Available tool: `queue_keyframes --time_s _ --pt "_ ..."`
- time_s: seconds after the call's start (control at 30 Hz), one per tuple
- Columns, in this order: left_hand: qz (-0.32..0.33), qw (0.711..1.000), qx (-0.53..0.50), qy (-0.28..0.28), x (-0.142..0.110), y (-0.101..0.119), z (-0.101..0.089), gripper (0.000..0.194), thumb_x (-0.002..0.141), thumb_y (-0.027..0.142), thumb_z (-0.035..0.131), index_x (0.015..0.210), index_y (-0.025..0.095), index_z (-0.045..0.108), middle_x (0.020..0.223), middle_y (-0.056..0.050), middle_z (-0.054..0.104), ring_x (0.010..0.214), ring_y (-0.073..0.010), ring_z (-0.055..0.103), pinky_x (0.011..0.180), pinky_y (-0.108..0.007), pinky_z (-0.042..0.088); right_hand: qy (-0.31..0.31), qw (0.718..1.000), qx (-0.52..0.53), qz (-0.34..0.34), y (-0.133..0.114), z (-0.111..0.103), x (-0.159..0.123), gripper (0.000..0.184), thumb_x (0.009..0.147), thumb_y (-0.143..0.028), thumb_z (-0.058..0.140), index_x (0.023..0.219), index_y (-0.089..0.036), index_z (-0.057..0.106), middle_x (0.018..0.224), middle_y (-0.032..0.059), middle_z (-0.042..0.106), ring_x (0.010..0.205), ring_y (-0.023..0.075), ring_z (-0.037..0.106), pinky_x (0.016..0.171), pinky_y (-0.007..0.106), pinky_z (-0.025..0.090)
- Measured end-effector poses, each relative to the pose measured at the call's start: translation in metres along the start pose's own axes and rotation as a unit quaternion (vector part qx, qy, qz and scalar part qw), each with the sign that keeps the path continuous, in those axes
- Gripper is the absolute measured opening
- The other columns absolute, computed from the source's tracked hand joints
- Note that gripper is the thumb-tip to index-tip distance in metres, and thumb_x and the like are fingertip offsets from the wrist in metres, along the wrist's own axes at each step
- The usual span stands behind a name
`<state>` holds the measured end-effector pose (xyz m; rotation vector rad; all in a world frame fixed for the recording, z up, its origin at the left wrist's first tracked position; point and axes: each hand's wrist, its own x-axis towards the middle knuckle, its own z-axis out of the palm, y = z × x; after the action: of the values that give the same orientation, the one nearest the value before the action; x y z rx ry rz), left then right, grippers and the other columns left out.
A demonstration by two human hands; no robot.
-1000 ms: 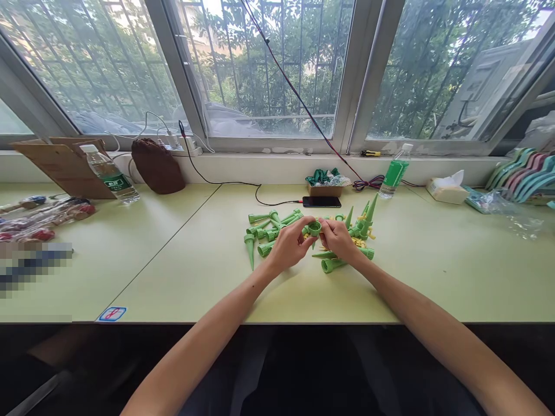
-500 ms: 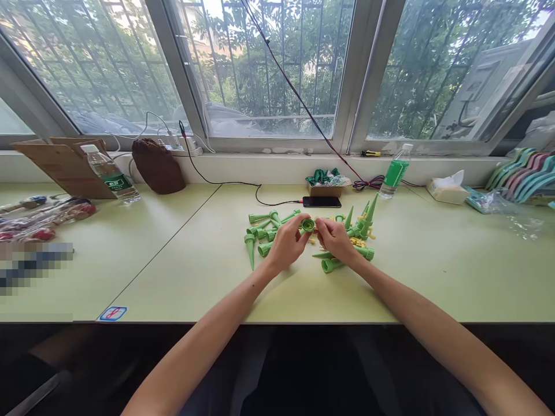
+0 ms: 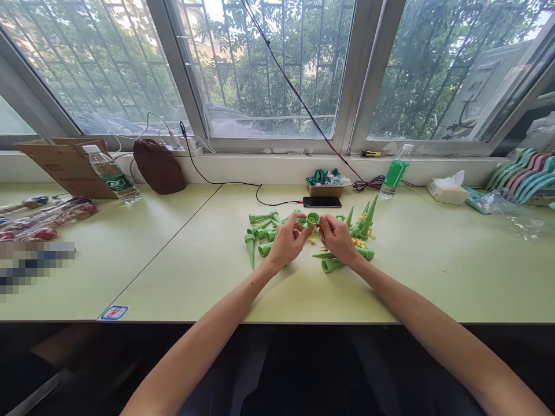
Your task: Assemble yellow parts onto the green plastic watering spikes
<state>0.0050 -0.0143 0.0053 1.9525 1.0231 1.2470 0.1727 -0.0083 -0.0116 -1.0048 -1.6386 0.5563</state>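
Note:
A green plastic watering spike [image 3: 313, 219] is held up over the table, its round open end facing me and something small and yellowish inside. My left hand [image 3: 287, 242] is closed around its left side, with thumb and fingers near the rim. At the right side my right hand [image 3: 339, 237] pinches with thumb and forefinger, close against the rim; what lies between those fingertips is hidden. Left of my hands lie several more green spikes [image 3: 250, 248]. To the right, others stand or lie [image 3: 370, 215] among small yellow plastic pieces [image 3: 359, 242].
Behind the spikes lies a black phone [image 3: 322, 201] on a cable, with a small cardboard box [image 3: 325, 189] beyond it. Water bottles stand left [image 3: 115, 179] and right [image 3: 395, 173]. A tissue pack [image 3: 446, 189] and hangers [image 3: 524, 170] are far right; wrapped items [image 3: 47, 219] lie left.
The green spike's open end has shifted slightly right and up, and tilted so more of its inside shows. My right hand has moved a little to the right; my left has barely moved.

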Motion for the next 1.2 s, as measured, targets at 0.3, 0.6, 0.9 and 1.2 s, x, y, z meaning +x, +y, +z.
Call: queue_keyframes --time_s 0.3,0.6,0.9,1.2 --pt "-0.136 0.959 -0.241 -0.061 0.0061 0.0065 -0.0031 0.046 0.090 0.064 0.050 0.106 0.021 0.045 0.068 0.000 0.066 0.041 -0.0135 0.059 0.036 -0.021 0.042 -0.032 0.998 -0.039 -0.032 -0.0017 -0.0020 -0.0016 0.040 0.101 -0.048 0.040 0.071 -0.022 0.041 0.055 -0.0034 0.043 0.052 0.0124 0.039 0.052 0.026 0.032" --pt "-0.154 0.957 -0.238 -0.064 0.0048 0.0107 -0.0049 0.047 0.086 0.058 0.062 0.108 0.020 0.045 0.068 0.001 0.064 0.044 -0.0132 0.061 0.037 -0.021 0.044 -0.051 0.997 -0.034 -0.041 0.0006 -0.0013 -0.0015 0.039 0.101 -0.047 0.040 0.070 -0.022 0.039 0.054 -0.0042 0.042 0.052 0.0117 0.039 0.053 0.025 0.032" --pt "-0.133 0.962 -0.232 -0.056 0.0042 0.0103 -0.0064 0.049 0.084 0.054 0.066 0.112 0.019 0.046 0.064 0.004 0.056 0.046 -0.0126 0.060 0.039 -0.020 0.044 -0.065 0.997 -0.039 -0.023 -0.0023 -0.0025 -0.0020 0.042 0.100 -0.053 0.039 0.070 -0.023 0.038 0.053 -0.0047 0.040 0.051 0.0120 0.037 0.052 0.025 0.032" --pt "-0.076 0.981 -0.165 -0.063 0.0021 0.0078 -0.0055 0.042 0.089 0.048 0.061 0.115 0.020 0.044 0.075 0.002 0.059 0.049 -0.0099 0.060 0.039 -0.019 0.044 -0.066 0.996 -0.048 -0.024 0.0005 -0.0036 -0.0009 0.039 0.100 -0.050 0.040 0.072 -0.023 0.039 0.053 -0.0051 0.040 0.051 0.0120 0.038 0.054 0.025 0.032"
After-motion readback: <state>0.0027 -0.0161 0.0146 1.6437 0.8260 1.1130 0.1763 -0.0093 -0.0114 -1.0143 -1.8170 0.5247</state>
